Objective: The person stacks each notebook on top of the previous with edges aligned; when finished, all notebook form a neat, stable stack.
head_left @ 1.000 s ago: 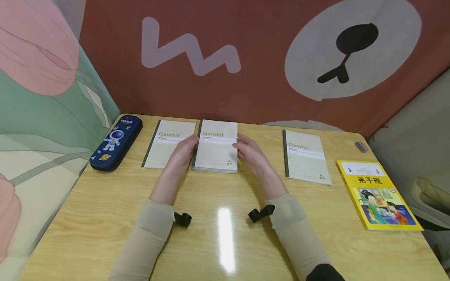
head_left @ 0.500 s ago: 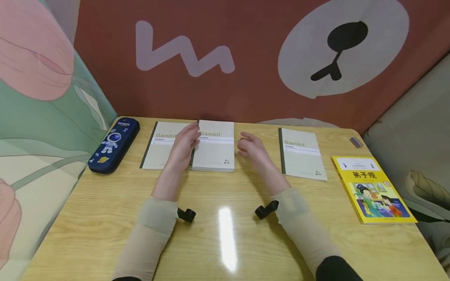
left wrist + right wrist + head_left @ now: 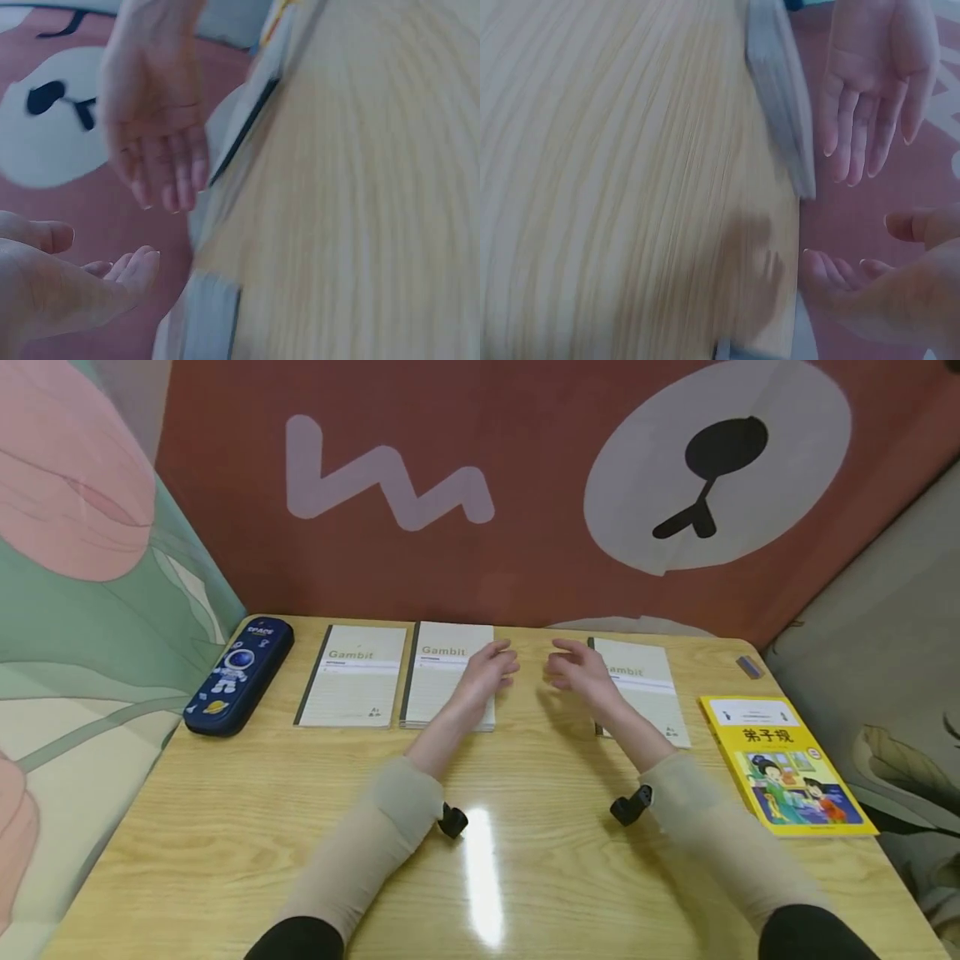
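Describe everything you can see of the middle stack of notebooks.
The stack of notebooks lies flat and face up near the far edge of the table, between the left notebook and the right notebook. Its pale, papery top cover has a dark spine strip on the left, greenish "Gambit" lettering and a light lilac band. Layered edges look fairly even; the count is unclear. The left hand hangs above its right side, partly hiding the cover without touching it.

A closed Gambit notebook (image 3: 351,692), pale-covered with a dark spine and green lettering, lies face up at left toward the far edge of a wooden table (image 3: 540,877), just beside a low stack of matching notebooks (image 3: 431,692). A second single notebook (image 3: 662,695), slightly askew, lies flat to the right, apart from the stack.
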Motion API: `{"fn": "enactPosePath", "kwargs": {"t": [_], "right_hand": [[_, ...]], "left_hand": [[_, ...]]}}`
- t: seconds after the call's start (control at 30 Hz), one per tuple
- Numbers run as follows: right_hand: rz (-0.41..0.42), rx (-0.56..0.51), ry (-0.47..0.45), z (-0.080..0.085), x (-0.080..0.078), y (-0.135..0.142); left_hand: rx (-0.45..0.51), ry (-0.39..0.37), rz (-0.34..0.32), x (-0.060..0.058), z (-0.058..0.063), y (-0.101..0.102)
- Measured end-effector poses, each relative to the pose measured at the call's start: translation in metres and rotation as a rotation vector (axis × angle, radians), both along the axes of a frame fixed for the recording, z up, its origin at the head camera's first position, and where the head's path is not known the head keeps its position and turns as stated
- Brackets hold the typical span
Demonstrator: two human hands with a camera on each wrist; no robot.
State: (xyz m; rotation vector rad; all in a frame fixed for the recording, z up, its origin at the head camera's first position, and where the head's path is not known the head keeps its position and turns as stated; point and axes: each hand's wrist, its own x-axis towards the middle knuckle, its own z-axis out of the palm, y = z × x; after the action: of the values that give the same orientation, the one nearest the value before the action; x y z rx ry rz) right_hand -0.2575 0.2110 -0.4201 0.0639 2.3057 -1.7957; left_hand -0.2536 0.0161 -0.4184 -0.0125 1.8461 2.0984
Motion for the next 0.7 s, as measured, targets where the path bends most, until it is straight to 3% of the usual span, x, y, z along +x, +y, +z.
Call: {"fn": "enactPosePath", "kwargs": {"t": [0.13, 0.23, 0.47, 0.7], "right_hand": [[-0.006, 0.056, 0.027, -0.001, 0.0, 0.022], [-0.015, 0.118, 0.052, -0.002, 0.001, 0.039], [-0.038, 0.354, 0.144, -0.005, 0.005, 0.083], [-0.019, 0.511, 0.095, 0.0, 0.017, 0.124]], "left_hand": [[-0.053, -0.005, -0.064, 0.001, -0.007, 0.026], [-0.054, -0.031, -0.074, 0.0, -0.01, 0.043], [0.067, -0.111, -0.1, -0.005, -0.018, 0.071], [0.171, -0.166, -0.094, -0.002, -0.028, 0.092]]}}
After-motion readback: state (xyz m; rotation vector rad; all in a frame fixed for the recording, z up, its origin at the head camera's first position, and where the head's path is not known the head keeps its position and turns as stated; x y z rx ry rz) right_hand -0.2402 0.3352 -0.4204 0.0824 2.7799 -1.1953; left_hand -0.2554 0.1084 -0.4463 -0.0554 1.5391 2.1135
